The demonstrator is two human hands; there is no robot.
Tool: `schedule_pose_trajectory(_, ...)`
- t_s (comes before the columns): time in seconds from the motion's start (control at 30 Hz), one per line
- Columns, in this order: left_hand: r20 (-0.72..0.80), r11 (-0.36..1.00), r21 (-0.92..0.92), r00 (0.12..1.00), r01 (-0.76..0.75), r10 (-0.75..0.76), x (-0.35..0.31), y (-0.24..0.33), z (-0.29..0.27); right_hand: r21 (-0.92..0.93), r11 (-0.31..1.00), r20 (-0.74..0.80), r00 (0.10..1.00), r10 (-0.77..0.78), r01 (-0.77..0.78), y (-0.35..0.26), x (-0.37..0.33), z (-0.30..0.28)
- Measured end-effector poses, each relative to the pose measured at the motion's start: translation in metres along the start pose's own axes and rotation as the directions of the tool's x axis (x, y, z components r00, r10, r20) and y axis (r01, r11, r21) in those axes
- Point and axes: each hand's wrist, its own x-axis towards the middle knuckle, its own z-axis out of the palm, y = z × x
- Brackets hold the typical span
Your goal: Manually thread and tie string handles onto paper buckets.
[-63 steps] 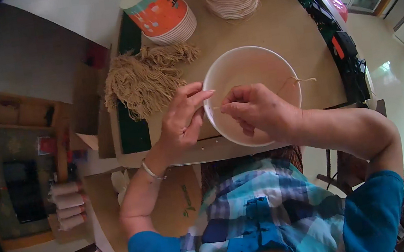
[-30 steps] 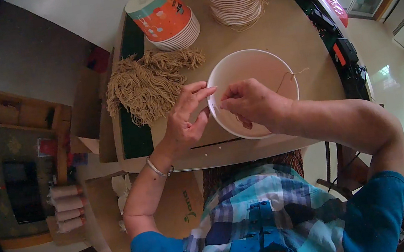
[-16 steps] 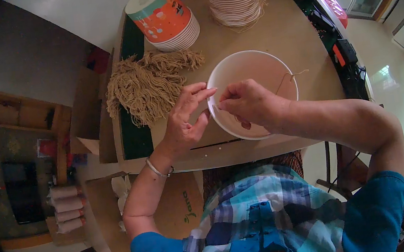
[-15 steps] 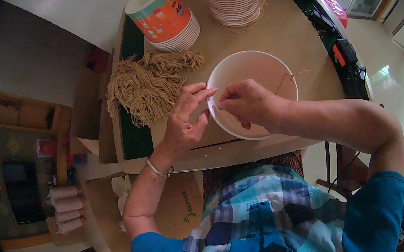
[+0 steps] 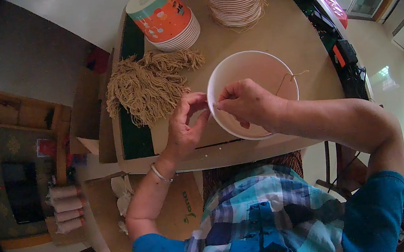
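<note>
Tub: 1 white-lined tub (image 5: 258, 65) sits on the table (image 5: 297, 32) in front of the person, mouth up, between the 2 hands.
Cord: 1 thin tan cord (image 5: 284, 80) hangs inside the tub's right wall, with a short end sticking out past the right rim; its lower run goes behind the right hand.
Right hand: inside the tub at the left wall, thumb and forefinger (image 5: 247, 102) pinched together, by judgement on the cord's other end, though the tips are too small to be sure.
Left hand: outside the left rim, thumb and fingers (image 5: 182, 133) curved with a gap between, tips against the tub; whether they grip anything, I cannot tell.
Right side: looks done, as the cord passes out there; a knot cannot be made out.
Left side: looks in hand and unfinished, as no cord shows outside it.
Tall stack: nested tubs (image 5: 234, 2) with tan strands along the sides, seemingly finished.
Short stack: upturned orange and green tubs (image 5: 165, 18), no cord visible, so probably not yet strung.
Pile: many loose cords (image 5: 144, 90) lie left of the tub, seemingly unused.
</note>
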Motion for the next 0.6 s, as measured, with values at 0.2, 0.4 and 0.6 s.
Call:
schedule_pose_trajectory(0.2, -0.045, 0.995, 0.095, 0.999, -0.014, 0.018, 0.0018, 0.0047, 0.0033, 0.009, 1.0, -0.009, 1.0, 0.004, -0.004, -0.002, -0.0006, 0.0009)
schedule_pose_trajectory(0.4, -0.057, 0.986, 0.162, 0.998, -0.03, 0.04, 0.0019, 0.0056, 0.0037, 0.004, 1.0, -0.017, 1.0, 0.004, -0.004, -0.0006, 0.003, 0.0022)
schedule_pose_trajectory(0.6, -0.048, 0.98, 0.198, 0.999, -0.014, 0.024, 0.0042, 0.0089, 0.0035, -0.037, 0.999, -0.032, 0.999, -0.002, 0.001, 0.0, 0.0044, 0.0022)
